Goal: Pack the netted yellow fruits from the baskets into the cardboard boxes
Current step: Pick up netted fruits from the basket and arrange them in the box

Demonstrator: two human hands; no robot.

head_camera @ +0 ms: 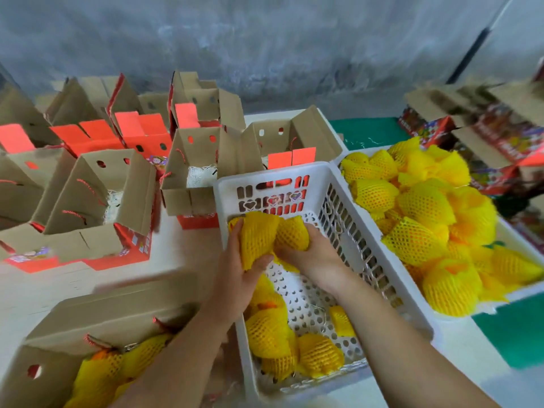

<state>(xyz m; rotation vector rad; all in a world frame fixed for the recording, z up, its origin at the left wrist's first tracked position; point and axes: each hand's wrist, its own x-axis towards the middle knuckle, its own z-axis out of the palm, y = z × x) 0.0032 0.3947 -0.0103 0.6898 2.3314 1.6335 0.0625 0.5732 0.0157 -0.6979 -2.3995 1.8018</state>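
Observation:
Over the white plastic basket (347, 219) in the middle, my left hand (238, 275) grips a netted yellow fruit (257, 234). My right hand (312, 254) grips a second netted fruit (293, 234) beside it. Several more netted fruits (270, 334) lie in the basket's near end. A second basket (518, 295) at the right is heaped with netted fruits (426, 207). An open cardboard box (103, 322) at the bottom left holds netted fruits (103, 375) under my left forearm.
Several open cardboard boxes (88, 207) with red sides and rope handles stand on the white table at the left and behind the basket; two show white shredded padding (200, 175). More printed boxes (500, 134) are stacked at the far right. A grey wall runs behind.

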